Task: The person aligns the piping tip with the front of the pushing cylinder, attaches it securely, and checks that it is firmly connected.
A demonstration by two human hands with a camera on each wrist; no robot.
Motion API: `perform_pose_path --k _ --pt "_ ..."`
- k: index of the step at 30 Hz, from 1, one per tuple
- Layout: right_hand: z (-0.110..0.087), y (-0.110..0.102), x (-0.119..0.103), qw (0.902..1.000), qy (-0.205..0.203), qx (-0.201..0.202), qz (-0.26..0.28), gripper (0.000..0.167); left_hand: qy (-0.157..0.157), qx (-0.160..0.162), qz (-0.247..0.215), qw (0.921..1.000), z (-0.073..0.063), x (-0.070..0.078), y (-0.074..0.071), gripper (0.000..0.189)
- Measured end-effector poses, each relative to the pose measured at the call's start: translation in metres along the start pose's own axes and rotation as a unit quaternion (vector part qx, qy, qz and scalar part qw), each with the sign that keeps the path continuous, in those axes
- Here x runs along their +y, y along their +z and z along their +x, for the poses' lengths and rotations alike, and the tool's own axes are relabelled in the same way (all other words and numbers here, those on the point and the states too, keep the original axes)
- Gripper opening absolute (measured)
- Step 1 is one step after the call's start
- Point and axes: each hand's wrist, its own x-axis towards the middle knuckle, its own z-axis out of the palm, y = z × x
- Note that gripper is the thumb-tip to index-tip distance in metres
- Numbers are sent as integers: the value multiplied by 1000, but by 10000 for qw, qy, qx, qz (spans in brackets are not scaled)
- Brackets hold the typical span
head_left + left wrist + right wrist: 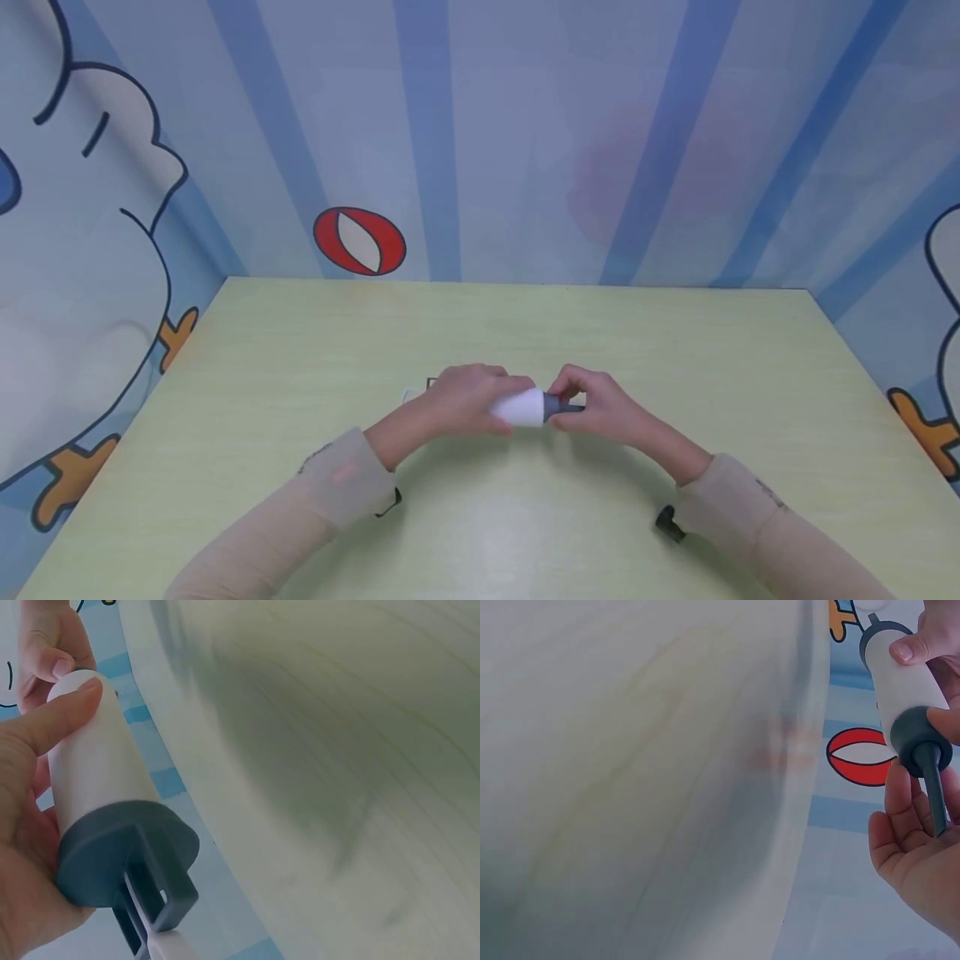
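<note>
Both hands hold a white syringe-like tube (519,408) with dark grey ends, lying sideways above the table. My left hand (468,398) grips its white barrel (101,754), thumb along the side. At that end, the left wrist view shows a grey cap (112,851) with a bracket and a white bar (169,946) running out of the picture. My right hand (609,408) pinches the grey nozzle cap (921,739) at the other end between thumb and fingers. The thin grey nozzle (934,791) points into the right palm.
The pale green table (495,517) stretches under both arms. A blue-striped wall (510,167) with a printed red-and-white oval (360,241) rises at its back edge; cartoon-printed panels flank both sides. Small black devices (670,523) hang beneath the sleeve cuffs.
</note>
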Motion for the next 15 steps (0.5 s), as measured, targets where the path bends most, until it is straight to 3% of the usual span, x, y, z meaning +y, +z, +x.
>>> perform_pose_path --k 7,15 --pt "8 -5 4 9996 229 -86 -121 18 -187 18 130 9997 13 -7 7 51" --pt "23 -12 18 9980 456 -93 -423 18 -713 -298 -703 9945 36 -22 12 53"
